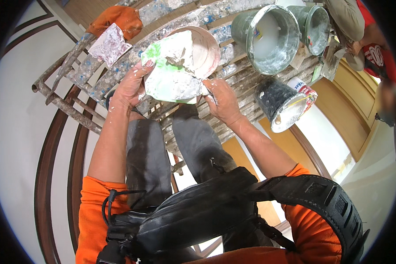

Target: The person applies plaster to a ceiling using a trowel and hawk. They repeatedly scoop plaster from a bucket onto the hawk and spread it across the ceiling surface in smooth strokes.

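My left hand (132, 86) is closed on the left edge of a flat green plate (156, 55) smeared with white putty, its thumb on top. My right hand (224, 100) pinches the right end of a putty-coated flat scraper (176, 86), which lies against the plate's lower part; its grip is mostly hidden by my fingers. A lump of greyish putty (185, 61) sits where the two meet. Just behind them, partly covered, stands a round pinkish tub (207, 48) with a white-smeared inside.
I am above a paint-spattered slatted scaffold platform (105, 86). At the right stand two green buckets (268, 66), (317, 31), a black bucket (273, 99) and a white-and-red tub (304, 90). An orange cloth (123, 21) and a smeared sheet (110, 45) lie left. Another person (374, 53) is far right.
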Tool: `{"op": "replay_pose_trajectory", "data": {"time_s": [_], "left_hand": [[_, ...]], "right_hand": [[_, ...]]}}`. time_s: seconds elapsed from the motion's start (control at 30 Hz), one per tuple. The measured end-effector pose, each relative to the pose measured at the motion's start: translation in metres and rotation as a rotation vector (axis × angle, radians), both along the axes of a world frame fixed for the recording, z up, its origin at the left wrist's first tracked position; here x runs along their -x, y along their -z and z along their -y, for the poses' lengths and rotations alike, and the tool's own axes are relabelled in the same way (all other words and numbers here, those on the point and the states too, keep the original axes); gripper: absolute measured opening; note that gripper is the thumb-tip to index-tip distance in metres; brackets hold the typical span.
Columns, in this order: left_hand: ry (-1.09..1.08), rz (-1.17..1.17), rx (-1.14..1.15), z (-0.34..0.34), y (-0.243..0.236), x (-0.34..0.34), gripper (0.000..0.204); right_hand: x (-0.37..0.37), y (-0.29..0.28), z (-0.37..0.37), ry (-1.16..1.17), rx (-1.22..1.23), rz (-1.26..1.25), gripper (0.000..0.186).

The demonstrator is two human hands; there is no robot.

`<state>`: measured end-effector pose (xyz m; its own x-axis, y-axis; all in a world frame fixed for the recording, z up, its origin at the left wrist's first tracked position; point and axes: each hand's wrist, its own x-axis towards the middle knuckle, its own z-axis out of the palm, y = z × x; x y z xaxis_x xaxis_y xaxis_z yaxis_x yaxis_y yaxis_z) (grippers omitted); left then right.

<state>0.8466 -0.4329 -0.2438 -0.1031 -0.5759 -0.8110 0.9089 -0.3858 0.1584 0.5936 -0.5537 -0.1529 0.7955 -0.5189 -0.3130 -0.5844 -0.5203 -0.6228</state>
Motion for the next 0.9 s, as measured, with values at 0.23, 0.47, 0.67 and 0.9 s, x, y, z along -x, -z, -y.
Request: {"op": "replay_pose_trajectory", "data": {"time_s": [0.23, 0.47, 0.67, 0.9], "left_hand": [[0.013, 0.025, -0.018, -0.02, 0.0, -0.013, 0.038], [-0.279, -0.261, 0.113, -0.046, 0.026, -0.042, 0.043], [-0.232, -0.26, 0.079, -0.033, 0.028, -0.028, 0.04], [-0.066, -0.014, -0.056, -0.025, 0.033, -0.022, 0.04]], "right_hand": [[0.024, 0.027, 0.0, 0.071, -0.076, -0.04, 0.05], [-0.004, 0.013, 0.011, 0.58, -0.449, -0.221, 0.033], [-0.045, 0.008, 0.015, 0.95, -1.564, -0.193, 0.029], [-0.046, -0.019, -0.004, 1.156, -1.966, 0.139, 0.033]]}}
